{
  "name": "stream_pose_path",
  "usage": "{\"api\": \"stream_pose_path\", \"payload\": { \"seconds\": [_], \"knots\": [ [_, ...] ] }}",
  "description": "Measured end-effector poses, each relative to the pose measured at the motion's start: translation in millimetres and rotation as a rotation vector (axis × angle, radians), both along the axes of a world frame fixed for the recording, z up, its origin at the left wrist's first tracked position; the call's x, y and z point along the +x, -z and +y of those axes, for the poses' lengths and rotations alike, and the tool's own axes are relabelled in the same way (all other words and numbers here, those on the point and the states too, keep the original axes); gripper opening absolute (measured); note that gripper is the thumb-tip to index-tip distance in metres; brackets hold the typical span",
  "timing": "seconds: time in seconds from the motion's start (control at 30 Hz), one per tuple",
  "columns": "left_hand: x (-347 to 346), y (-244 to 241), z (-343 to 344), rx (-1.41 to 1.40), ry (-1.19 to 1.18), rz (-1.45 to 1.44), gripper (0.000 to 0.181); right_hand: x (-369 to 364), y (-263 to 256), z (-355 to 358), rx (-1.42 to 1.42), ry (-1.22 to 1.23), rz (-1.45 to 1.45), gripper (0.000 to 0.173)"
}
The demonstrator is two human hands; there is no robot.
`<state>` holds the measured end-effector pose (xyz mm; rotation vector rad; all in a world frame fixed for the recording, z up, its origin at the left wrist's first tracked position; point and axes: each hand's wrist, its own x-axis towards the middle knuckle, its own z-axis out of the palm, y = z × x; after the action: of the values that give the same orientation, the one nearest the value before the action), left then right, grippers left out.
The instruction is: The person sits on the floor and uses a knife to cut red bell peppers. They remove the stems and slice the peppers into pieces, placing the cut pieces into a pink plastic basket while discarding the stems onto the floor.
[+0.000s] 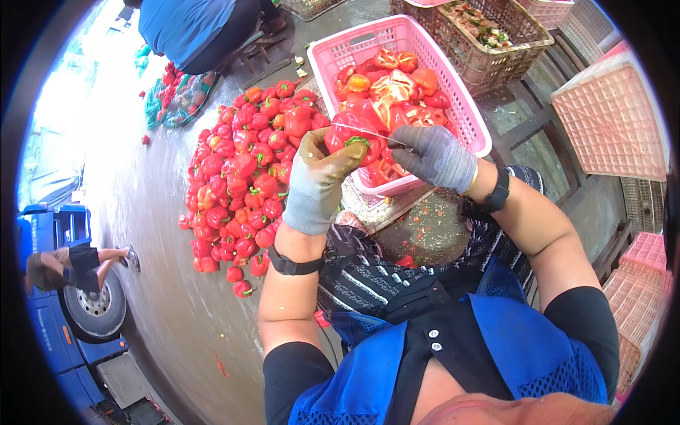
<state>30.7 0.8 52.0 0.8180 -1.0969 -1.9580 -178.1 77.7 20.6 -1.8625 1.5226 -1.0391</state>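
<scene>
My left hand, in a grey glove with stained brown fingers, grips a red bell pepper by its side, near the green stem. In a grey-blue glove, my right hand holds a knife whose thin blade reaches left across the pepper; the handle is mostly hidden in the fingers. How deep the blade sits cannot be told. Both hands are over the near end of a pink plastic crate. Inside it lie cut red peppers, several showing pale inner flesh.
Whole red bell peppers are heaped on the wet floor to the left. A crate of trimmings stands behind right, with stacked pink crates farther right. A crouching person, another person and a blue truck are beyond.
</scene>
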Motion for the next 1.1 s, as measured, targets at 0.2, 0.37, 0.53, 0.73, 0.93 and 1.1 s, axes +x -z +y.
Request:
{"api": "stream_pose_path", "payload": {
  "seconds": [0.2, 0.37, 0.53, 0.73, 0.93, 1.1],
  "knots": [
    [-21, 32, -3, 0.109, -0.006, 0.062, 0.047, -14, 6, 5, 0.070, 0.025, 0.144, 0.015],
    [-29, 46, -8, 0.140, 0.017, 0.044, 0.043, -17, 7, -1, 0.104, 0.080, 0.234, 0.014],
    [-31, 49, -19, 0.129, 0.026, 0.060, 0.039, -14, 15, -11, 0.148, 0.107, 0.342, 0.016],
    [-31, 47, -22, 0.211, 0.218, 0.234, 0.038, -49, 62, -44, 0.586, 0.054, 0.617, 0.031],
    [-26, 49, -26, 0.165, 0.015, 0.139, 0.039, -69, 29, -52, 0.614, 0.281, 0.655, 0.043],
    [-49, 75, -22, 0.011, 0.038, 0.014, 0.044, -14, -6, -27, 0.217, 0.113, -0.281, 0.046]
  ]
}}
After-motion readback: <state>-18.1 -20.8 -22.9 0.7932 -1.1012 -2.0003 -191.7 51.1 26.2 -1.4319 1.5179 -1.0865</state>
